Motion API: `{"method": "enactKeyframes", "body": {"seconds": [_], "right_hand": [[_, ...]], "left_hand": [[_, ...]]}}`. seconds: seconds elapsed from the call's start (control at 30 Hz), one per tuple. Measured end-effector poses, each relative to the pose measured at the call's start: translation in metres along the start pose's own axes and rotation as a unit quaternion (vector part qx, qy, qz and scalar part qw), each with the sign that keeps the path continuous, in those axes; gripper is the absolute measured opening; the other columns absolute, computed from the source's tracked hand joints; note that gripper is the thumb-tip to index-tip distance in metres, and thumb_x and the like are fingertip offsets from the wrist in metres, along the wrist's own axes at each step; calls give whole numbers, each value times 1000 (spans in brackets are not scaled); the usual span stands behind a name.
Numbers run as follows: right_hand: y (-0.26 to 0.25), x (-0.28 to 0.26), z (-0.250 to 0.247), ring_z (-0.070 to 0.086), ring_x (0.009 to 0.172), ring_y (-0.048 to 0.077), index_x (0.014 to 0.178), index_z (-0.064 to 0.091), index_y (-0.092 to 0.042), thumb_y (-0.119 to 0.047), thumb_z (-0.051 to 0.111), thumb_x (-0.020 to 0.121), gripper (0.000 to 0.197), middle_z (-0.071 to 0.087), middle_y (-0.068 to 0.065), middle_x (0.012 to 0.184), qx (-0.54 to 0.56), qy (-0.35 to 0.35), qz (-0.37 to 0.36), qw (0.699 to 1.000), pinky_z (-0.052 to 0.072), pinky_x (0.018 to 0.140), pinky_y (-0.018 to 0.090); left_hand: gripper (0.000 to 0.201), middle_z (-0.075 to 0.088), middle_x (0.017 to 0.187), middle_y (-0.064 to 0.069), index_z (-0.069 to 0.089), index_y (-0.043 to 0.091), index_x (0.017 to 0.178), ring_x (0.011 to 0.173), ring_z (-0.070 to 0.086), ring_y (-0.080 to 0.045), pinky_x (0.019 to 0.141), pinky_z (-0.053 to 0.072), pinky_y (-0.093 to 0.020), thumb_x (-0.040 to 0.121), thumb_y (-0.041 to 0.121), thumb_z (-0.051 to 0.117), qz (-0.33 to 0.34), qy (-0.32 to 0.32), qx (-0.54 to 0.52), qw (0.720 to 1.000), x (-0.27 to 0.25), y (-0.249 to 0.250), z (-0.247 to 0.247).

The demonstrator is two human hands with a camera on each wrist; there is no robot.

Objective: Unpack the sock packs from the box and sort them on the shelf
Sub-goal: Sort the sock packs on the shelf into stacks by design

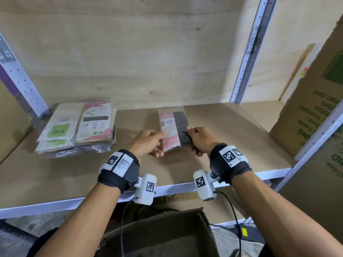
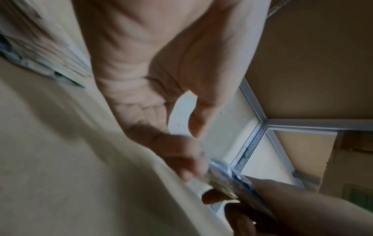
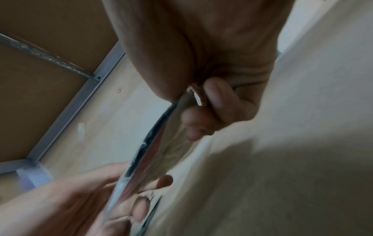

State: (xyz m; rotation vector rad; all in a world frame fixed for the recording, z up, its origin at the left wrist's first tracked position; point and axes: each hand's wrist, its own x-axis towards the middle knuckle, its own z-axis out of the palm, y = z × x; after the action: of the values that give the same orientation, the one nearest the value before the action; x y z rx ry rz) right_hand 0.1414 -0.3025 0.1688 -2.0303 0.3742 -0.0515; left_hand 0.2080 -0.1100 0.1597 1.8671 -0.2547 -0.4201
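The shelf (image 1: 222,130) stretched out under and beyond both hands, a broad brown board with a pale metal front rail. The box (image 1: 161,236) sat open below the wrists, nearer the person than the shelf edge; its inside was too dark to tell what remained in it. Well off to the left of the left hand (image 1: 147,140) lay a stack of sock packs (image 1: 78,127), flat on the board, green-labelled ones beside pink-labelled ones.

Between the two hands was one sock pack (image 1: 175,127), pink card on its left half and dark socks on its right, in a clear sleeve. The right hand (image 1: 201,139) grasped its near right edge, thumb on top and fingers (image 3: 201,123) curled beneath. The left hand pinched the near left edge the same way, thumb above, fingers under. The right wrist view showed the pack tilted, its near end raised off the board; whether the far end touched the shelf could not be told.

To do this step well, the person would likely lower the pack level so it lands flat, keep both thumbs light so the sleeve does not crumple, and free the under-fingers last. Since its label looked unlike the stacked ones, starting a separate pile well apart from the stack seemed sensible.
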Motion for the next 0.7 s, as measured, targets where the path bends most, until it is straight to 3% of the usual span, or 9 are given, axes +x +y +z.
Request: {"method": "enactKeyframes", "body": {"seconds": [0.07, 0.17, 0.2, 0.27, 0.37, 0.47, 0.57, 0.7], "right_hand": [[3, 0, -4, 56, 51, 25, 79, 56, -6, -36, 38, 104, 43, 63, 9, 61, -97, 15, 24, 995, 41, 43, 23], [10, 0, -7, 64, 97, 30, 105, 66, -4, -30, 51, 98, 31, 67, 13, 103, -243, 53, 28, 968, 52, 78, 32], [11, -1, -7, 62, 102, 30, 110, 66, -4, -30, 53, 96, 32, 66, 13, 110, -252, 55, 22, 966, 52, 84, 34], [11, -1, -6, 63, 99, 27, 109, 67, -5, -28, 56, 95, 29, 69, 12, 109, -228, 42, 7, 973, 50, 79, 31], [13, 0, -5, 65, 98, 25, 104, 67, -12, -29, 61, 94, 21, 71, 9, 106, -163, 24, -3, 986, 49, 78, 30], [18, 4, -10, 65, 101, 26, 112, 63, -14, -29, 62, 93, 25, 69, 9, 110, -142, 33, -3, 989, 52, 84, 34], [21, 10, -27, 62, 100, 25, 118, 58, -15, -32, 60, 94, 30, 66, 7, 113, -134, 52, 11, 990, 50, 82, 32], [29, 18, -55, 60, 101, 24, 117, 60, -14, -31, 59, 94, 28, 65, 7, 115, -146, 67, 33, 987, 47, 82, 30]], "left_hand": [[29, 74, 64, -9, 64, 4, 109, 47, 68, -19, 41, 51, -23, 99, 31, 60, -41, -14, 41, 998, -1, -2, -1], [36, 74, 77, -10, 63, 4, 123, 51, 70, -17, 50, 56, -24, 98, 30, 62, -50, 23, 94, 994, 1, -6, -3], [38, 73, 81, -8, 63, 4, 124, 57, 72, -17, 58, 60, -26, 98, 31, 63, -47, 31, 98, 994, 2, -6, -3], [38, 72, 92, -7, 64, 4, 124, 72, 75, -20, 71, 63, -30, 97, 31, 64, -50, 20, 92, 994, 1, -4, -1], [33, 73, 106, -15, 63, 1, 126, 81, 76, -24, 67, 63, -26, 99, 21, 62, -70, -33, 42, 996, -1, 2, 8], [32, 72, 101, -19, 64, -4, 124, 81, 74, -25, 67, 63, -27, 99, 15, 61, -69, -48, 13, 996, 3, 12, 20], [30, 71, 99, -20, 63, -5, 122, 79, 72, -26, 66, 63, -27, 99, 13, 61, -75, -52, -3, 996, 14, 23, 37], [29, 71, 107, -26, 63, -7, 120, 81, 72, -29, 66, 63, -29, 98, 12, 61, -84, -69, -16, 994, 37, 40, 66]]}}
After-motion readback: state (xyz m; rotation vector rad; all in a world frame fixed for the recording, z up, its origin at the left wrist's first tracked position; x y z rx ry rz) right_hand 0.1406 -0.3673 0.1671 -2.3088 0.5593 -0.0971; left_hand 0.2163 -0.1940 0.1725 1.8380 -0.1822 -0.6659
